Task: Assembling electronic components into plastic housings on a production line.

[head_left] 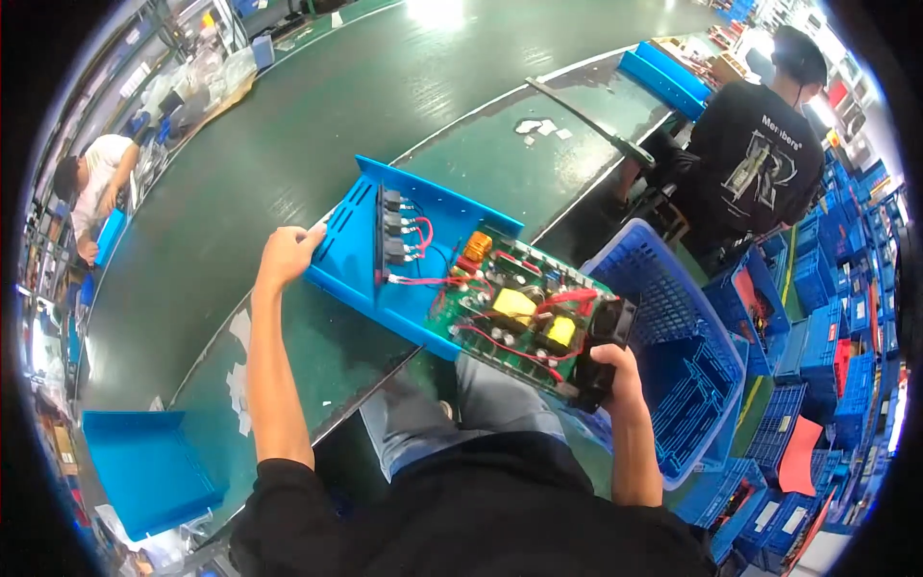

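My left hand [288, 258] grips the left end of a blue metal casing [338, 252], thumb over its rim. Inside the casing, near that end, stands a dark panel with a row of black sockets [392, 226], wired in red and black. A green circuit board [481, 322] with yellow transformers, a copper coil and red wires lies partly over the casing's right end and juts out past it, above my lap. At the board's outer end is a black fan [615, 327]. My right hand [620, 380] is closed around that fan end, its thumb on top and the other fingers hidden.
A blue plastic basket [707, 385] stands at my right. Another blue casing piece [154, 471] lies at the lower left. A long bar [586, 120] crosses the green bench farther off. One co-worker [760, 144] sits at the right, another [101, 183] works far left. Blue crates [817, 337] line the right.
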Tool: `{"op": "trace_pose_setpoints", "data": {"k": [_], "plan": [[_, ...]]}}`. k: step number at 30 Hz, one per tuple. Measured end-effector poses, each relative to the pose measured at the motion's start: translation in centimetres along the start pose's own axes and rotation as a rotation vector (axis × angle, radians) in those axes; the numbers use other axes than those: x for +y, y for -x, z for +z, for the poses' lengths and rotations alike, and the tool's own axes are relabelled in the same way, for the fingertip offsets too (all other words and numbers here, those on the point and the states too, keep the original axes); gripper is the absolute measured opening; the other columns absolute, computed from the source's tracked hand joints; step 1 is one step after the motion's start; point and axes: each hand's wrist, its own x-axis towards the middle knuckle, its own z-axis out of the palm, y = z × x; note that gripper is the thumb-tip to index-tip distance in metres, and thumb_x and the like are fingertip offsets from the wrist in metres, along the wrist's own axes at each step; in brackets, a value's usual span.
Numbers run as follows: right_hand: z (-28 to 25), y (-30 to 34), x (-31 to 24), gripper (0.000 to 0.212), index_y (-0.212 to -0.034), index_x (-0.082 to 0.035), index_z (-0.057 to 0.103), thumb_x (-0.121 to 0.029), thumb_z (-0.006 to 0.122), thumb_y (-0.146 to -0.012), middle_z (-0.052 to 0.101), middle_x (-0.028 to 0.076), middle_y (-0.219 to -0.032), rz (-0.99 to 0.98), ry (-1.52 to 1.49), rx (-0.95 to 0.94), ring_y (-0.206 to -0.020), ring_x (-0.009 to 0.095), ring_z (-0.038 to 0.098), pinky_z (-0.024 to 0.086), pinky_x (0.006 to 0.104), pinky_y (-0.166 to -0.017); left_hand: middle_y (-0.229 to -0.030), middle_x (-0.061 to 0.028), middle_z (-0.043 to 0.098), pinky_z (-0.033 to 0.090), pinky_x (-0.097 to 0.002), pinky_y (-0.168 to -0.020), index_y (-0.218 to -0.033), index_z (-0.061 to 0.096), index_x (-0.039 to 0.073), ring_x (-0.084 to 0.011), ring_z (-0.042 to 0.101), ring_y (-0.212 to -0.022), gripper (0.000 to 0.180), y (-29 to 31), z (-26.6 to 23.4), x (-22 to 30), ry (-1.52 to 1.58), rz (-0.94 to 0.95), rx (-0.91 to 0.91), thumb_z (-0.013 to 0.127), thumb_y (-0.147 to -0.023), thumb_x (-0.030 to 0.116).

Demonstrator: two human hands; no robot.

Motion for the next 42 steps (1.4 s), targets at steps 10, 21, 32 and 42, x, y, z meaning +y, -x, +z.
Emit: {"op": "trace_pose_setpoints", "data": {"k": [10, 21, 32, 42], "plan": [[4.3, -3.4, 0.3, 0.038, -0.110, -0.002, 0.058, -0.014, 0.061, -0.074, 0.064, 0.010, -0.094, 0.049, 0.033, -0.021, -0.082, 0.021, 0.063, 0.053, 0.0338, -0.074, -0.106, -0.0166, 0.065, 0.040, -0.0363, -0.087, -0.106, 0.065, -0.009, -0.0247, 0.057, -0.096, 0.110, -0.3, 2.1, -0.6, 0.574, -0.380, -0.323, 0.015, -0.079, 0.085], [12.0, -7.2, 3.0, 0.035, -0.114, -0.007, 0.054, -0.020, 0.062, -0.083, 0.062, 0.007, -0.100, -0.034, -0.057, -0.072, -0.087, 0.018, 0.061, 0.052, 0.0318, -0.075, -0.087, -0.0034, 0.069, 0.045, -0.0285, -0.079, -0.095, 0.070, 0.004, -0.0141, 0.061, -0.079, 0.082, -0.4, 1.7, 0.9, 0.845, -0.294, 0.088, 0.025, -0.091, 0.072], [8.5, -6.8, 3.7, 0.069, -0.139, -0.002, 0.032, -0.037, 0.062, -0.088, 0.050, 0.012, -0.129, -0.021, 0.020, -0.194, -0.116, 0.021, 0.050, 0.038, 0.0395, -0.099, -0.116, -0.0133, 0.062, 0.041, -0.0428, -0.096, -0.122, 0.056, 0.001, -0.0265, 0.058, -0.104, 0.090, 3.0, -0.4, -0.2, 1.058, -0.506, -0.227, 0.016, -0.089, 0.075], [8.3, 2.5, 6.0, 0.049, -0.117, -0.001, 0.053, -0.044, 0.052, -0.094, 0.061, 0.013, -0.112, 0.436, -0.325, -0.256, -0.101, 0.022, 0.060, 0.048, 0.0355, -0.083, -0.099, -0.0220, 0.064, 0.056, -0.0383, -0.064, -0.119, 0.049, -0.004, -0.0306, 0.066, -0.080, 0.070, 12.2, 3.9, 7.6, 0.996, -0.527, -0.233, 0.049, -0.090, 0.059]]}}
